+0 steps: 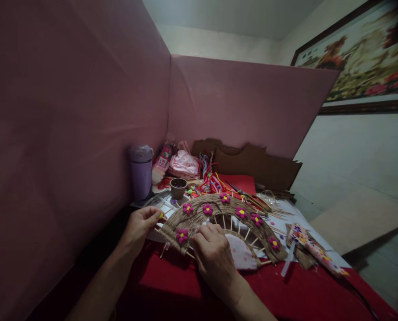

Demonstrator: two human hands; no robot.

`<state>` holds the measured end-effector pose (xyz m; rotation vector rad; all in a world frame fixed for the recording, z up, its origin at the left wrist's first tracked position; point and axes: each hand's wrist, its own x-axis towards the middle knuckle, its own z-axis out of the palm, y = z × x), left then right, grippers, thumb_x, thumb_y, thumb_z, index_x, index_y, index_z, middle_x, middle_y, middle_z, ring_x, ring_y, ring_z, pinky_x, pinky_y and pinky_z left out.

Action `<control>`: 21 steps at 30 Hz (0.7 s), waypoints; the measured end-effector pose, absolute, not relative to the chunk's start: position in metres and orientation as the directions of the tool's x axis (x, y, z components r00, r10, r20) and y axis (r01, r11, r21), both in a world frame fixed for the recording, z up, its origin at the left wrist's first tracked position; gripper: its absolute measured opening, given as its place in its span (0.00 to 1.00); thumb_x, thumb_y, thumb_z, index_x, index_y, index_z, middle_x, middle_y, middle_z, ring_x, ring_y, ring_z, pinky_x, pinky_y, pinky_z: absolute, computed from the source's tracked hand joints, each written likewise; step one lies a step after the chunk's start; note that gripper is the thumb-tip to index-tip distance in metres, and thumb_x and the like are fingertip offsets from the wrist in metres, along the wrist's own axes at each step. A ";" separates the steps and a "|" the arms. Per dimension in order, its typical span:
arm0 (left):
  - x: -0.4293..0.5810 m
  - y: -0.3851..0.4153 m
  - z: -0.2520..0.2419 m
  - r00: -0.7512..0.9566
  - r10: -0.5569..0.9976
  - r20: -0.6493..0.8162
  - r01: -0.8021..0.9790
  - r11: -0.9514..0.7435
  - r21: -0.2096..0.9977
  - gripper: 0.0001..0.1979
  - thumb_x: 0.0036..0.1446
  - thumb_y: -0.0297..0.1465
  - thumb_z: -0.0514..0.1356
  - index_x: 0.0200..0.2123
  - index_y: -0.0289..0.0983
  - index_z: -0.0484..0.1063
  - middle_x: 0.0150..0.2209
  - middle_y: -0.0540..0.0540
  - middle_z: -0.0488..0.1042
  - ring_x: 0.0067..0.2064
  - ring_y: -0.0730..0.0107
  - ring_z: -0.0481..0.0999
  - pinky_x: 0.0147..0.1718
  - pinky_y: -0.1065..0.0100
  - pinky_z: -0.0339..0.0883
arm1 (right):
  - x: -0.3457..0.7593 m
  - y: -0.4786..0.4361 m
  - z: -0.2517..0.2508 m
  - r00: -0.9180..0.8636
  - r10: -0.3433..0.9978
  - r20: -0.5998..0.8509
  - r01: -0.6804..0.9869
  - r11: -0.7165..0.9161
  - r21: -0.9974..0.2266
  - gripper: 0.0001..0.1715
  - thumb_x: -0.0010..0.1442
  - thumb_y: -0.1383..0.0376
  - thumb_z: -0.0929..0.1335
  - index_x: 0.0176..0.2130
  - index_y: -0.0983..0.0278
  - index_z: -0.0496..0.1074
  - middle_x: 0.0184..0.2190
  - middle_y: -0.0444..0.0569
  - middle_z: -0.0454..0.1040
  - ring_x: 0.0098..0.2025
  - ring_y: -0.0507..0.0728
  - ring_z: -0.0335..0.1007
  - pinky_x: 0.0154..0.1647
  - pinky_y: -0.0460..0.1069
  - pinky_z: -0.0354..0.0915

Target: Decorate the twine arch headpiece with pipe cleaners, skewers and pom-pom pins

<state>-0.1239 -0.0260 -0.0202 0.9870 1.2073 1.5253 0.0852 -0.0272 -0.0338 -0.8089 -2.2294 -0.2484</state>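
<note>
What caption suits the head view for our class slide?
Left hand pinching a yellow piece, right hand at a flower-trimmed twine fan.

Right hand [214, 249] covers part of the fan-shaped piece [197, 215]; its grip there unclear. Yellow bit [161, 216] partly hidden by left fingers [151, 219]. Framed picture [359, 58] cut off, right edge. Packet [164, 154] lettering illegible.

From where I stand it's dim: the pale upper wall [219, 41] is brighter, the pink panel [68, 111] at left murky, and shadow darkens the red cloth [279, 292]. The bundle [185, 164] behind looks soft; outer edges stretch, the upper-right corner blackens.
</note>
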 end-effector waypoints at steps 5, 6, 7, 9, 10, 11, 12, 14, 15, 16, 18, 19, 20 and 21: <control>-0.124 -0.026 -0.021 -0.241 0.970 0.028 -0.213 -0.081 0.974 0.16 0.38 0.40 0.69 0.23 0.32 0.72 0.21 0.48 0.73 0.18 0.76 0.67 0.17 0.75 0.58 | 0.086 -0.027 -0.034 -0.533 0.483 0.694 0.621 0.781 -0.066 0.11 0.59 0.71 0.61 0.26 0.65 0.65 0.28 0.48 0.66 0.33 0.55 0.56 0.35 0.51 0.52; -0.124 -0.027 -0.021 -0.234 0.972 0.024 -0.229 -0.079 0.970 0.16 0.38 0.39 0.69 0.23 0.32 0.73 0.21 0.47 0.73 0.18 0.75 0.68 0.18 0.74 0.59 | 0.086 -0.028 -0.034 -0.531 0.492 0.690 0.626 0.776 -0.072 0.10 0.59 0.71 0.61 0.26 0.65 0.65 0.28 0.48 0.66 0.33 0.55 0.56 0.36 0.51 0.52; -0.124 -0.028 -0.020 -0.225 0.974 0.018 -0.250 -0.075 0.965 0.16 0.38 0.39 0.69 0.23 0.32 0.73 0.22 0.47 0.74 0.19 0.75 0.69 0.18 0.74 0.60 | 0.086 -0.028 -0.034 -0.527 0.501 0.686 0.631 0.772 -0.078 0.10 0.60 0.71 0.61 0.26 0.65 0.65 0.29 0.48 0.66 0.33 0.55 0.56 0.36 0.51 0.52; -0.122 -0.030 -0.017 -0.204 0.979 -0.003 -0.295 -0.058 0.954 0.16 0.38 0.39 0.69 0.25 0.32 0.74 0.24 0.46 0.75 0.20 0.73 0.70 0.19 0.73 0.62 | 0.086 -0.028 -0.033 -0.519 0.511 0.685 0.637 0.766 -0.088 0.10 0.59 0.70 0.62 0.26 0.65 0.65 0.29 0.48 0.66 0.33 0.55 0.56 0.35 0.51 0.52; -0.121 -0.031 -0.016 -0.196 0.981 -0.018 -0.315 -0.046 0.948 0.16 0.38 0.39 0.69 0.27 0.32 0.74 0.25 0.46 0.75 0.21 0.72 0.71 0.19 0.72 0.63 | 0.086 -0.028 -0.033 -0.517 0.511 0.686 0.637 0.766 -0.091 0.10 0.59 0.70 0.62 0.26 0.65 0.64 0.29 0.48 0.66 0.33 0.55 0.56 0.35 0.51 0.51; -0.120 -0.031 -0.015 -0.192 0.981 -0.032 -0.334 -0.035 0.942 0.17 0.38 0.39 0.69 0.29 0.32 0.75 0.26 0.45 0.76 0.22 0.70 0.72 0.20 0.71 0.64 | 0.086 -0.028 -0.032 -0.518 0.511 0.687 0.636 0.767 -0.091 0.10 0.59 0.71 0.62 0.26 0.64 0.64 0.29 0.48 0.66 0.33 0.55 0.56 0.35 0.51 0.51; -0.120 -0.032 -0.015 -0.196 0.980 -0.041 -0.352 -0.031 0.936 0.18 0.38 0.39 0.69 0.31 0.33 0.75 0.28 0.45 0.76 0.22 0.69 0.73 0.20 0.70 0.65 | 0.087 -0.028 -0.032 -0.518 0.508 0.688 0.635 0.768 -0.089 0.10 0.59 0.71 0.62 0.26 0.64 0.64 0.29 0.48 0.66 0.33 0.55 0.56 0.35 0.51 0.51; -0.119 -0.032 -0.014 -0.218 0.975 -0.051 -0.381 -0.037 0.924 0.20 0.38 0.39 0.69 0.35 0.34 0.75 0.30 0.45 0.77 0.23 0.68 0.74 0.21 0.69 0.66 | 0.087 -0.028 -0.032 -0.518 0.501 0.693 0.637 0.767 -0.079 0.10 0.59 0.71 0.62 0.26 0.64 0.64 0.29 0.48 0.66 0.33 0.55 0.56 0.35 0.51 0.51; -0.119 -0.032 -0.014 -0.234 0.971 -0.051 -0.390 -0.046 0.920 0.21 0.38 0.39 0.69 0.35 0.34 0.75 0.30 0.45 0.77 0.23 0.68 0.74 0.21 0.68 0.66 | 0.087 -0.028 -0.032 -0.516 0.498 0.697 0.640 0.765 -0.073 0.10 0.59 0.71 0.62 0.26 0.64 0.64 0.29 0.48 0.66 0.33 0.55 0.56 0.35 0.51 0.51; -0.119 -0.032 -0.015 -0.249 0.967 -0.047 -0.395 -0.057 0.917 0.21 0.38 0.39 0.69 0.36 0.34 0.75 0.30 0.45 0.77 0.23 0.69 0.73 0.21 0.68 0.66 | 0.087 -0.028 -0.032 -0.513 0.495 0.701 0.645 0.762 -0.066 0.10 0.59 0.70 0.63 0.26 0.64 0.65 0.29 0.48 0.66 0.33 0.55 0.57 0.35 0.51 0.51; -0.119 -0.033 -0.016 -0.278 0.960 -0.030 -0.392 -0.085 0.916 0.20 0.37 0.39 0.69 0.35 0.34 0.75 0.29 0.46 0.77 0.22 0.70 0.73 0.21 0.69 0.66 | 0.086 -0.028 -0.032 -0.509 0.495 0.704 0.654 0.755 -0.058 0.09 0.58 0.70 0.63 0.26 0.64 0.65 0.29 0.48 0.66 0.33 0.55 0.57 0.35 0.51 0.51; -0.119 -0.033 -0.017 -0.290 0.957 -0.014 -0.387 -0.104 0.916 0.19 0.37 0.39 0.69 0.34 0.34 0.75 0.29 0.46 0.77 0.23 0.70 0.73 0.22 0.70 0.66 | 0.086 -0.028 -0.032 -0.507 0.494 0.706 0.656 0.753 -0.056 0.09 0.58 0.70 0.63 0.26 0.64 0.65 0.28 0.48 0.66 0.33 0.55 0.57 0.35 0.51 0.51; -0.119 -0.033 -0.017 -0.302 0.953 0.005 -0.380 -0.125 0.916 0.19 0.37 0.38 0.70 0.33 0.34 0.76 0.28 0.46 0.77 0.24 0.70 0.74 0.23 0.70 0.66 | 0.086 -0.028 -0.032 -0.504 0.495 0.708 0.658 0.751 -0.057 0.10 0.59 0.70 0.63 0.26 0.64 0.65 0.28 0.48 0.66 0.33 0.55 0.57 0.35 0.51 0.51; -0.119 -0.033 -0.017 -0.308 0.951 0.022 -0.372 -0.142 0.917 0.18 0.36 0.38 0.70 0.32 0.34 0.76 0.28 0.46 0.77 0.25 0.70 0.74 0.24 0.71 0.66 | 0.086 -0.028 -0.032 -0.502 0.496 0.709 0.658 0.751 -0.059 0.10 0.59 0.70 0.63 0.26 0.64 0.65 0.28 0.48 0.66 0.33 0.55 0.57 0.35 0.51 0.51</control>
